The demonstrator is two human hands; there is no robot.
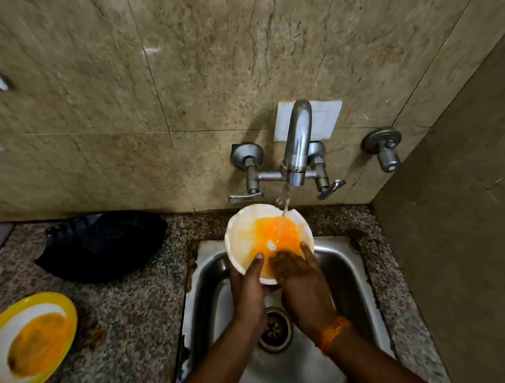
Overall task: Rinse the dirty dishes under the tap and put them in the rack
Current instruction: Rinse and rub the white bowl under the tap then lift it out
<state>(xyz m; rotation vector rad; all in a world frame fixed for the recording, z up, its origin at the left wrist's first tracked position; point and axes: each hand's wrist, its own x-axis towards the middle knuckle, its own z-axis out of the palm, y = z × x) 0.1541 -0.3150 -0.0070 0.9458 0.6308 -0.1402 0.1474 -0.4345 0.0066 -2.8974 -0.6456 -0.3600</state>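
- So, big stone wall at the back, side wall close on the right, making a tight corner.
- Speckled counter on the left, cut off at the left and bottom edges.
- Steel sink set in the counter, open room inside near the drain.
- Dark cloth heap on the counter, left of the sink; hard to tell what kind.
- Yellow plate with orange mess, near the left edge, partly cut off.
- White bowl held above the sink's back edge, orange inside, under running water from the tap.
- Left hand gripping the bowl's near rim, thumb inside.
- Right hand flat inside the bowl, fingers spread, gripping nothing.
- No rack in view.
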